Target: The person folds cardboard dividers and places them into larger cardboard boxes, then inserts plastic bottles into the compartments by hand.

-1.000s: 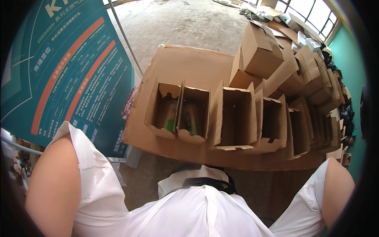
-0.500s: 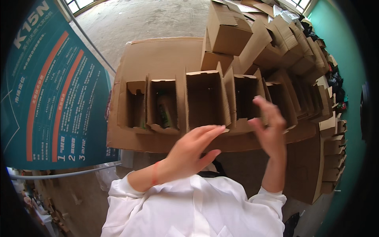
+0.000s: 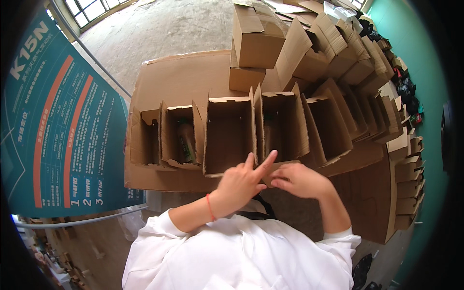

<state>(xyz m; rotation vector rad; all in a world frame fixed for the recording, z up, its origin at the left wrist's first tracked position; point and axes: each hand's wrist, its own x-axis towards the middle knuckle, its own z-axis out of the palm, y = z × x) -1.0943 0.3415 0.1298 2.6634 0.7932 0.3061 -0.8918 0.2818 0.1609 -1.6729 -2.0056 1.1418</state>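
Observation:
A row of open-topped cardboard boxes stands before me. My left hand [image 3: 238, 184] has its fingers stretched and spread, with fingertips at the near edges of the middle box [image 3: 229, 166] and the box to its right [image 3: 292, 130]. Beside it, my right hand [image 3: 303, 181] is loosely bent in front of that right-hand box, thumb a little apart from the fingers and nothing seen between them. Inside this box a bottle-like thing [image 3: 269, 133] shows dimly. Another bottle with a green label [image 3: 185, 142] leans in the box left of the middle [image 3: 169, 116].
Under the boxes lies a large cardboard sheet [image 3: 174, 72]. More boxes [image 3: 258, 43] are stacked at the back right, and several folded ones [image 3: 408, 193] line the right side. A teal banner [image 3: 63, 135] on a metal frame stands at left, near a green wall [image 3: 415, 58] opposite.
My right hand has come down and left, from above the boxes to their near side. My left hand has moved slightly right and spread its fingers. The view has shifted, too.

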